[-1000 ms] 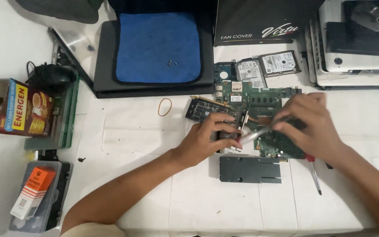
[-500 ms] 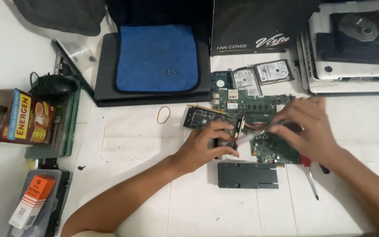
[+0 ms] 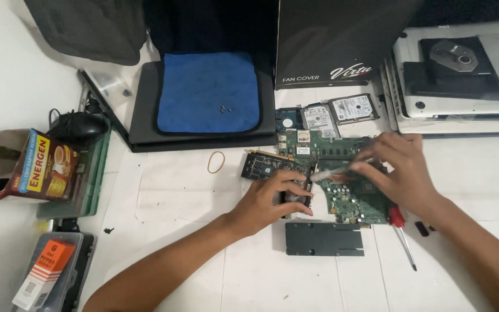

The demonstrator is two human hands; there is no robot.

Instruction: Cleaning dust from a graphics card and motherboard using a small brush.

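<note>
From the head camera, you see the green motherboard lying flat near the middle of the white counter, a little toward its right side, with a black rectangular cover plate just in front of it on the near side.

Your left hand rests on the board's left part, fingers curled down and pressing on a small dark component there; whether it grips or merely steadies, you cannot tell. Your right hand hovers over the board's upper right, fingers pinched shut on a slim silver tool, likely tweezers or a pen-like probe, whose tip points left toward your left fingertips. The two hands stand close but apart.

Judge the board as light, stiff and fragile: thin, studded with tiny parts, easily cracked if flexed. Take it by its bare edges, never by the chips or connectors.

Both forearms come in from the near edge, the left slanting up from the near left corner, the right from the near right corner, wrists bent slightly down.

A red-handled screwdriver lies just right of the cover plate. Two hard drives sit behind the board, a rubber band to its left, and a blue cloth on a dark laptop toward the far edge.
</note>
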